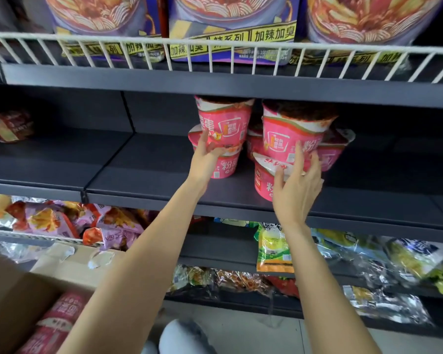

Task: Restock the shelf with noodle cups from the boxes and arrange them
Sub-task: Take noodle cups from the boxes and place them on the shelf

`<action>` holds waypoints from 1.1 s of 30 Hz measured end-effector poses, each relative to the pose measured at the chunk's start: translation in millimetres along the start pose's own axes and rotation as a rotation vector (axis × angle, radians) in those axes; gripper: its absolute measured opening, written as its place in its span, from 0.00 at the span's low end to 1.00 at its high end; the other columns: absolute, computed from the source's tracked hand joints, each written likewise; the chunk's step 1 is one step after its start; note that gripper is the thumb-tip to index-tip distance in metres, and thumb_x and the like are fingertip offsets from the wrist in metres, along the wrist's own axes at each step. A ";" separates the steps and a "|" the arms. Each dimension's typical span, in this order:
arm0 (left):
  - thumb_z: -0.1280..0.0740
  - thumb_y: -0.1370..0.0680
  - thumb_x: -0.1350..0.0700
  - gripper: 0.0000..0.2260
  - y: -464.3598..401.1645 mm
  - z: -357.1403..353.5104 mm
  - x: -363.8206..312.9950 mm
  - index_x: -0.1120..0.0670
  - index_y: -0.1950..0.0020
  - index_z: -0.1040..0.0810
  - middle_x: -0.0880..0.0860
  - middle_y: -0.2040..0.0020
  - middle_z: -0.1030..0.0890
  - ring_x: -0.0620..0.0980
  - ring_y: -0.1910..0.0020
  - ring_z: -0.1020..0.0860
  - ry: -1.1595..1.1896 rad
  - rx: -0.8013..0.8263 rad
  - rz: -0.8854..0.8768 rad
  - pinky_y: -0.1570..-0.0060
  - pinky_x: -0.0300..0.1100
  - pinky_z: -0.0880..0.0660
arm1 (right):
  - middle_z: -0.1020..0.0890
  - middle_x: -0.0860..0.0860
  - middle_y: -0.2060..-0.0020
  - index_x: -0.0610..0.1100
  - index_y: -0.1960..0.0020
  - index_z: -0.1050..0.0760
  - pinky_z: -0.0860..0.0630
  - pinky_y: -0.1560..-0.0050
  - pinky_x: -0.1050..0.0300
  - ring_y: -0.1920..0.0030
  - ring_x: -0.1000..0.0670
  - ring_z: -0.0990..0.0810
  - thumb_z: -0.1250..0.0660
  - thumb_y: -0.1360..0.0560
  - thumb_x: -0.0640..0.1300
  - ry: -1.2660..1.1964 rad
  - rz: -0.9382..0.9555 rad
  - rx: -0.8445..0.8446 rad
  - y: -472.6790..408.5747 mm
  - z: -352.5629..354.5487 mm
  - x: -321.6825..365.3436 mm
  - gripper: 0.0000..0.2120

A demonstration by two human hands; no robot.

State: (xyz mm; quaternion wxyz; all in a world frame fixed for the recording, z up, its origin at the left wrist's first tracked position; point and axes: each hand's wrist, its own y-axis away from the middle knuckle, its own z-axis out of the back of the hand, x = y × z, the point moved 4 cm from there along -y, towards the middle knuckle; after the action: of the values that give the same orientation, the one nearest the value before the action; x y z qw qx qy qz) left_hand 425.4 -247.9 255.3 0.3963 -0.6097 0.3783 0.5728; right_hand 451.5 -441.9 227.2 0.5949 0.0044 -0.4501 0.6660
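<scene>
Both hands are up on the dark middle shelf (149, 159), working the two stacks of pink noodle cups. Left hand (205, 152) has its fingers spread and fairly straight against the seam where the left upper cup (225, 121) sits on the left lower cup (226, 163); it steadies rather than grips. Right hand (298, 178) curls its fingers over the lid rim of the front lower cup (265, 180), with fingertips reaching up to the right upper cup (292, 131) perched on it. That front cup's lid tilts toward the camera, so the cup above it looks unevenly seated.

More cups (331, 152) sit behind at about two o'clock from the right hand, partly hidden. At seven o'clock in the view, an open cardboard box (18, 300) holds further pink cups (59, 318) waiting to go up.

The risk, as I judge it, lies in the right stack: shifting the lower cup while the upper one rests on a slanted lid could tip the upper cup forward off the shelf edge. Headroom under the shelf above also looks tight, so lifting an upper cup may jam it. On the left, a push too high could slide the upper cup backward off its base.
</scene>
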 end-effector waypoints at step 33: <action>0.35 0.24 0.54 0.27 221.5 512.6 397.7 0.59 0.27 0.36 0.60 0.33 0.29 0.61 0.34 0.32 -1.004 -0.615 0.928 0.36 0.49 0.36 | 0.39 0.43 0.27 0.44 0.24 0.44 0.32 0.37 0.47 0.30 0.41 0.36 0.39 0.23 0.41 0.195 1.593 1.446 508.9 -427.3 330.7 0.29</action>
State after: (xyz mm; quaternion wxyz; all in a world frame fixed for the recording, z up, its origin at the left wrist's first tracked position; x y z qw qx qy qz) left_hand 41.2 130.5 -168.0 0.0509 -0.1363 0.1932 0.9703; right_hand 176.0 134.7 -150.3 -0.1195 0.0076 0.2256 0.9668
